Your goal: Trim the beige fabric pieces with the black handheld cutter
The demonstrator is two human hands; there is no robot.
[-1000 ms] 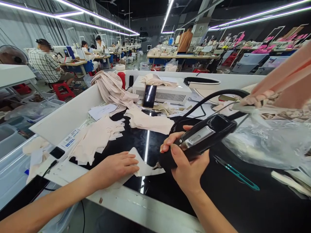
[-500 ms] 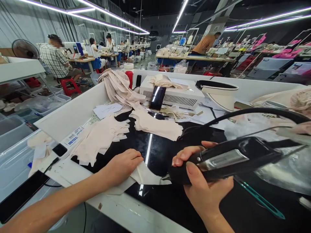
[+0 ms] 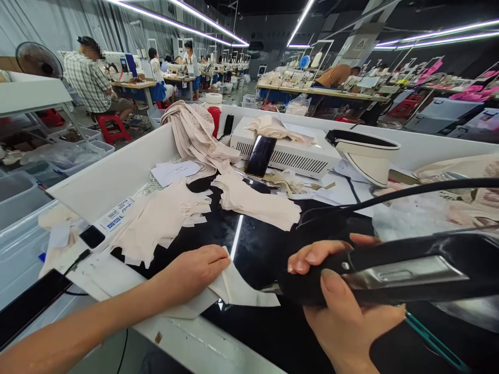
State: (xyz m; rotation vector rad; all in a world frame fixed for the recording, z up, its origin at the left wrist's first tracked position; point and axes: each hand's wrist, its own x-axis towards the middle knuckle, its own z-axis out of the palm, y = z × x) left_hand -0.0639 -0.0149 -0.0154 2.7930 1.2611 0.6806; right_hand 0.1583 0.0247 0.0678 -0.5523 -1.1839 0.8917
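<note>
My left hand (image 3: 205,267) is closed, pinching the upper left edge of a pale cream fabric piece (image 3: 245,285) on the glossy black work surface (image 3: 268,332). More pale fabric lies under that wrist. My right hand (image 3: 339,306) is wrapped round a black corded hand tool (image 3: 405,270) with a shiny metal plate on its side. Its thin metal tip points left, just above the right end of the fabric and seemingly apart from it. Beyond my hands lie a stack of cut beige pieces (image 3: 161,218) and another stack (image 3: 257,202).
A vented white box (image 3: 286,150) stands at the back, with a phone (image 3: 261,156) leaning on it. Left of it are draped beige fabric (image 3: 191,135) and a red thread cone (image 3: 214,120). The tool's black cable (image 3: 413,192) arches rightward. A teal tool (image 3: 432,337) lies at right.
The black tool has moved right and its tip has drawn away from the fabric's right end. My left hand stays on the fabric. The view has shifted slightly.
</note>
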